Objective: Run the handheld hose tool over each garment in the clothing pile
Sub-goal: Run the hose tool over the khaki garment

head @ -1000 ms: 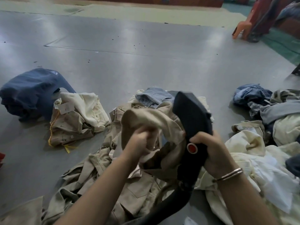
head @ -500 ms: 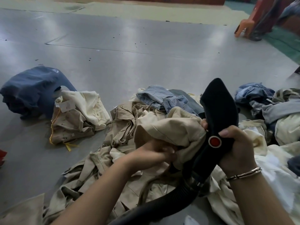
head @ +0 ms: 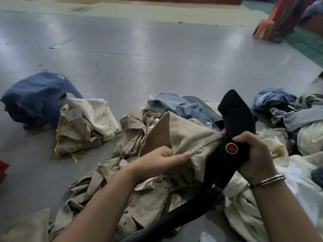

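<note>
Khaki cotton garment [head: 190,137] is now stretched flat between both hands rather than bunched as a second ago: the left hand [head: 162,160] pinches its hem, the right hand [head: 251,154] clamps the black handheld hose tool with red button [head: 232,130] plus the cloth's edge. That looks ready for a pass. Bare grey floor [head: 157,67] lies open ahead; the clothing pile [head: 139,198] crowds near and right.

Two hands show, the left hand [head: 162,159] and the right hand [head: 253,152], with one black hose tool [head: 234,119] bearing one red button [head: 231,148]. One bracelet [head: 267,179] circles the right wrist. One orange chair [head: 265,27] stands far off; the garments are too tangled to count.
</note>
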A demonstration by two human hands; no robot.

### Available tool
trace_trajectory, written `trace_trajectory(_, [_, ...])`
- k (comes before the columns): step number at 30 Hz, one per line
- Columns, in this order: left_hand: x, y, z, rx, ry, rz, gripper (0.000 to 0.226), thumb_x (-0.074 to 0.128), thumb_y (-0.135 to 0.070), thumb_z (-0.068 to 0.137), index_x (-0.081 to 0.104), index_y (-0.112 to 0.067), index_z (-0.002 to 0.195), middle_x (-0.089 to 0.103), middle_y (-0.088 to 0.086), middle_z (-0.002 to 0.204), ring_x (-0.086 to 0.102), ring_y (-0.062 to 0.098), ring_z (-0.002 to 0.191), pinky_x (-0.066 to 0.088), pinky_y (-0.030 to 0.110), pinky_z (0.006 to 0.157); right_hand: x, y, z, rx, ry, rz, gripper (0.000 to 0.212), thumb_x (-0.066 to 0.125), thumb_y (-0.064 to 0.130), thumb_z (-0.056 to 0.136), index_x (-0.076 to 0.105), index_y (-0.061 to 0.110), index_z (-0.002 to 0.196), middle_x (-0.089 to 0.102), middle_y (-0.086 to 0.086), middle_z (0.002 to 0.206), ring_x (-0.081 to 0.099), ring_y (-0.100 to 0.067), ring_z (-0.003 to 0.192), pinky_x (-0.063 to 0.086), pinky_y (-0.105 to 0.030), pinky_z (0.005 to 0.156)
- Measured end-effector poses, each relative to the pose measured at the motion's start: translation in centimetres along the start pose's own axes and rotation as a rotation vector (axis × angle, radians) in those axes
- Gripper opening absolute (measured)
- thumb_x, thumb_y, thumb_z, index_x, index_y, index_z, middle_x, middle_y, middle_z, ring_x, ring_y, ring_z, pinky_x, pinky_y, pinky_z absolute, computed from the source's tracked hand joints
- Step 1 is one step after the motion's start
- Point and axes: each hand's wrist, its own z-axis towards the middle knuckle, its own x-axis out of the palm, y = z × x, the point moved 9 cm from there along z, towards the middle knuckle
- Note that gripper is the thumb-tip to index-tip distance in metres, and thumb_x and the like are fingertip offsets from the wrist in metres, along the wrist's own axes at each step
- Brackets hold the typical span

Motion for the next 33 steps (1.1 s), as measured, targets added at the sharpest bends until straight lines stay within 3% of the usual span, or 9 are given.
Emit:
trace_trajectory(2, [-0.4,0.0,0.0,0.009,-0.025,-0.136,0.037,0.065,-0.047,0.083,0.074,-0.011,0.08,0.068,0.009,0.082,0.063,0.014,0.07,0.052,0.024,0.07,-0.9,-0.2,0.4,-0.016,-0.082,-0.033,0.018,0.054,0.006,0.055,0.068,0.004,0.065,0.062,-0.008,0.068,0.059,-0.016,0.062,0.051,-0.02,0.057])
trace_trajectory(6, [-2.4,1.1,0.7,-0.043,-0.236,-0.61,0.037,0.061,-0.044,0.076,0.078,-0.015,0.092,0.072,0.015,0.106,0.069,0.026,0.096,0.055,0.047,0.087,-1.8,0.6,0.5,-0.136,-0.148,-0.164,0.021,0.056,0.003,0.062,0.065,-0.004,0.08,0.064,-0.013,0.064,0.064,-0.024,0.06,0.056,-0.027,0.058])
trace_trajectory(9, [-4.3,1.2,0.9,-0.026,-0.319,-0.899,0.044,0.055,-0.044,0.082,0.076,-0.008,0.098,0.071,0.016,0.106,0.069,0.026,0.097,0.057,0.043,0.084,-2.0,1.7,-0.2,-0.211,-0.181,-0.267,0.054,0.068,0.017,0.046,0.056,-0.011,0.09,0.059,-0.017,0.058,0.06,-0.027,0.047,0.05,-0.026,0.045])
trace_trajectory(11, [-6.3,1.1,0.7,0.052,-0.379,-1.018,0.055,0.045,-0.048,0.093,0.067,-0.001,0.113,0.068,0.021,0.113,0.066,0.029,0.104,0.051,0.042,0.095,-1.7,2.8,-0.8,-0.271,-0.181,-0.313,0.052,0.068,0.022,0.042,0.055,-0.009,0.082,0.055,-0.016,0.054,0.057,-0.028,0.043,0.047,-0.027,0.041])
trace_trajectory(13, [-7.7,0.9,0.4,0.117,-0.41,-1.058,0.064,0.033,-0.052,0.098,0.056,0.002,0.124,0.063,0.024,0.122,0.063,0.032,0.111,0.052,0.043,0.094,-0.9,2.9,-1.1,-0.253,-0.134,-0.368,0.043,0.069,0.019,0.043,0.055,-0.006,0.075,0.053,-0.015,0.05,0.054,-0.028,0.04,0.045,-0.028,0.039])
trace_trajectory(16, [-7.8,0.3,0.3,0.18,-0.354,-1.083,0.067,0.025,-0.051,0.1,0.067,0.0,0.113,0.063,0.022,0.121,0.065,0.03,0.107,0.055,0.045,0.087,1.3,0.9,-1.4,-0.134,-0.016,-0.571,0.024,0.067,0.013,0.05,0.062,0.011,0.074,0.055,-0.005,0.049,0.051,-0.022,0.042,0.046,-0.027,0.041])
trace_trajectory(22, [-6.3,-0.3,0.1,0.182,-0.178,-1.046,0.071,0.019,-0.053,0.1,0.072,-0.007,0.11,0.068,0.015,0.116,0.065,0.029,0.107,0.052,0.044,0.089,6.7,-3.2,-2.5,-0.11,0.253,-0.965,0.024,0.063,0.018,0.054,0.056,0.021,0.076,0.053,0.012,0.051,0.048,-0.004,0.041,0.039,-0.016,0.041])
trace_trajectory(27, [-4.3,-0.4,0.4,0.159,-0.083,-1.025,0.076,0.015,-0.057,0.099,0.068,-0.006,0.117,0.066,0.017,0.12,0.062,0.028,0.113,0.053,0.04,0.088,6.4,-3.4,-2.1,-0.095,0.154,-0.858,0.031,0.062,0.017,0.053,0.063,0.017,0.084,0.057,0.0,0.056,0.053,-0.014,0.044,0.043,-0.025,0.042])
trace_trajectory(33, [-5.7,0.2,0.5,0.174,-0.279,-1.092,0.063,0.029,-0.05,0.097,0.068,-0.004,0.115,0.065,0.016,0.118,0.065,0.027,0.104,0.05,0.039,0.096,3.3,-1.8,-1.1,-0.122,-0.103,-0.613,0.023,0.066,0.012,0.058,0.064,0.017,0.08,0.059,0.0,0.052,0.053,-0.014,0.042,0.042,-0.024,0.039])
